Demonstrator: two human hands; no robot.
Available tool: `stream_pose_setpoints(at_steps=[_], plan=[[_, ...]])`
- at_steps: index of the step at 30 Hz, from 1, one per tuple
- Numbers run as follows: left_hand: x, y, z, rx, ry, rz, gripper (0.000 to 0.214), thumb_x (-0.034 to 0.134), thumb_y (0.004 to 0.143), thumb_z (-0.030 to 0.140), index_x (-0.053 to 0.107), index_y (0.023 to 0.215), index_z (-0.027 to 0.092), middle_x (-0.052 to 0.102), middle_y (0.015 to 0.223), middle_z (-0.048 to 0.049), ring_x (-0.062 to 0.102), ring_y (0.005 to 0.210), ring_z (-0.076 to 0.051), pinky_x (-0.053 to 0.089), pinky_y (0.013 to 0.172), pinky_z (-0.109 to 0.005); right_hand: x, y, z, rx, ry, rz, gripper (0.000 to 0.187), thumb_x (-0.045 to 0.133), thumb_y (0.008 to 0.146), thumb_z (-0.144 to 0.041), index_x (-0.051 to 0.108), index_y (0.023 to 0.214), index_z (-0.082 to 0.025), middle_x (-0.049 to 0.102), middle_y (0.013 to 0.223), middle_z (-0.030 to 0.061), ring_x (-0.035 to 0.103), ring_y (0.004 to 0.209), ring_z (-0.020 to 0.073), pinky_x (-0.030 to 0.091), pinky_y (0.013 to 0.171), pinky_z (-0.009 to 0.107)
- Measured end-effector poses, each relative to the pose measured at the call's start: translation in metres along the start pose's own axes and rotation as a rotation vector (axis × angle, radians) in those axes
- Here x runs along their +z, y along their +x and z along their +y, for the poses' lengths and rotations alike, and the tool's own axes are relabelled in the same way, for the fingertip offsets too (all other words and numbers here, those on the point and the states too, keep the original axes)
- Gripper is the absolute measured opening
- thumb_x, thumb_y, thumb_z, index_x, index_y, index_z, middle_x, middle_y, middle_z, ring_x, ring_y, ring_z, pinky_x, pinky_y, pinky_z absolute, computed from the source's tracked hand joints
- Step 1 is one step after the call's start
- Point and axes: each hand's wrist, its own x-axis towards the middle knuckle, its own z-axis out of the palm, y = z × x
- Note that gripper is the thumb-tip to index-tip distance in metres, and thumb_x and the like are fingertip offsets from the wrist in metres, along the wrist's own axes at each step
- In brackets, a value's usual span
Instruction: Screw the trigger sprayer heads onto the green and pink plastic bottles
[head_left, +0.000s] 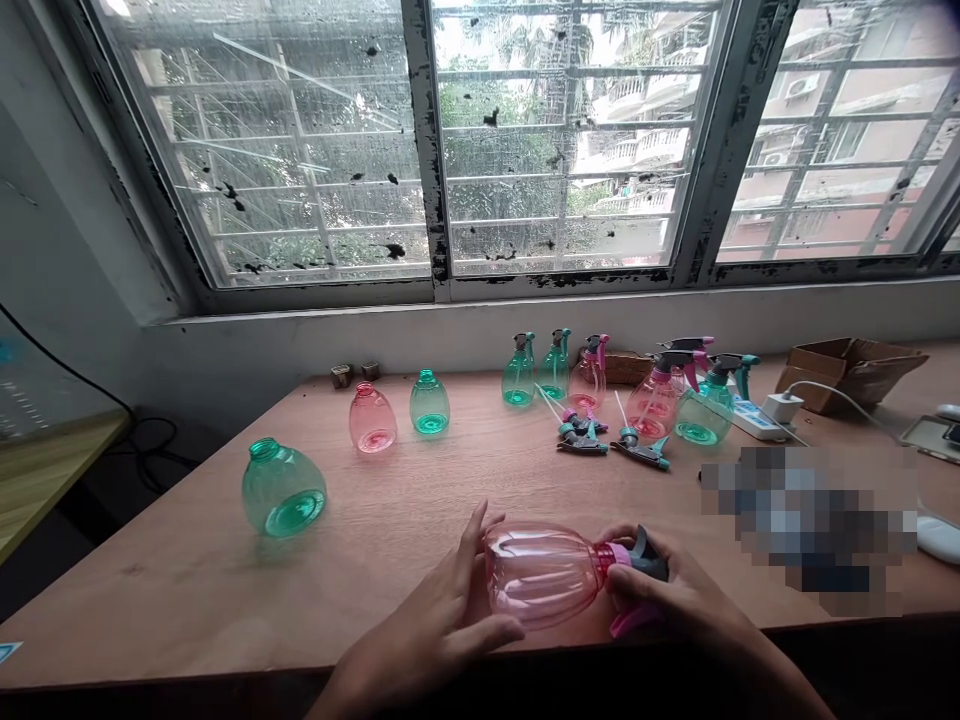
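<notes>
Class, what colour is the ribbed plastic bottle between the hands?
The ribbed plastic bottle is translucent pink; the head view shows it best.

Right fingers [636, 582] hold a pink bottle [541, 575] by its spray head [648, 560], left fingers [471, 534] perhaps touching its base [495, 575].

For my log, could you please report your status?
Right hand on spray head. Pink bottle sideways, left hand at its base. Loose spray heads beyond.

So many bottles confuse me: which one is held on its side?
The pink bottle between the left hand and right hand, its spray head toward the right hand; the other visible bottles stand upright on the table.
</notes>
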Motion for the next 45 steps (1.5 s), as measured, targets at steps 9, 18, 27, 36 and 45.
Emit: stream_pose_setpoints(at_steps=[9, 18, 27, 36, 45], plan=[[0.001, 0.0018, -0.0059, 0.052, 0.048, -0.008, 0.125, 0.081, 0.073, 0.054, -0.011, 0.156, 0.03, 0.015, 0.165, -0.0124, 0.02, 0.149, -0.035, 0.021, 0.121, -0.05, 0.0001, -0.0002, -0.0011, 0.003, 0.0, -0.034, 0.044, 0.074, 0.076, -0.055, 0.066, 0.095, -0.017, 0.057, 0.069, -0.002, 0.053, 0.062, 0.0165, 0.041, 0.058, 0.026], [0.0024, 0.0004, -0.0007, 0.024, 0.028, 0.019, 0.113, 0.075, 0.082, 0.045, -0.01, 0.155, 0.032, 0.019, 0.164, -0.0113, 0.024, 0.149, -0.031, 0.022, 0.121, -0.05, 0.0007, 0.0014, 0.0037, 0.004, 0.009, 0.002, 0.046, 0.075, 0.073, -0.058, 0.066, 0.094, -0.018, 0.06, 0.068, -0.0015, 0.055, 0.062, 0.0172, 0.043, 0.057, 0.026], [-0.0014, 0.001, -0.003, 0.03, 0.028, -0.033, 0.105, 0.064, 0.088, 0.056, -0.012, 0.155, 0.03, 0.016, 0.165, -0.0105, 0.019, 0.15, -0.032, 0.019, 0.121, -0.05, 0.0012, 0.0007, 0.0042, 0.014, 0.011, 0.005, 0.045, 0.076, 0.073, -0.057, 0.067, 0.095, -0.018, 0.061, 0.067, -0.0013, 0.057, 0.062, 0.0184, 0.044, 0.059, 0.028], [0.0039, 0.0004, -0.0022, 0.034, 0.072, 0.012, 0.12, 0.078, 0.079, 0.047, -0.014, 0.154, 0.034, 0.014, 0.165, -0.0093, 0.019, 0.15, -0.031, 0.021, 0.121, -0.049, 0.0009, 0.0008, 0.0057, 0.013, 0.007, 0.027, 0.047, 0.077, 0.071, -0.057, 0.068, 0.094, -0.018, 0.061, 0.067, -0.0017, 0.057, 0.061, 0.0177, 0.044, 0.056, 0.026], [0.0006, 0.0007, -0.0027, 0.022, 0.036, -0.01, 0.102, 0.063, 0.091, 0.05, -0.017, 0.154, 0.034, 0.014, 0.165, -0.0083, 0.019, 0.15, -0.029, 0.019, 0.122, -0.049, -0.0003, -0.0009, 0.0005, 0.017, -0.001, -0.005, 0.043, 0.075, 0.075, -0.055, 0.067, 0.096, -0.018, 0.062, 0.069, -0.0012, 0.057, 0.064, 0.0186, 0.044, 0.06, 0.027]])
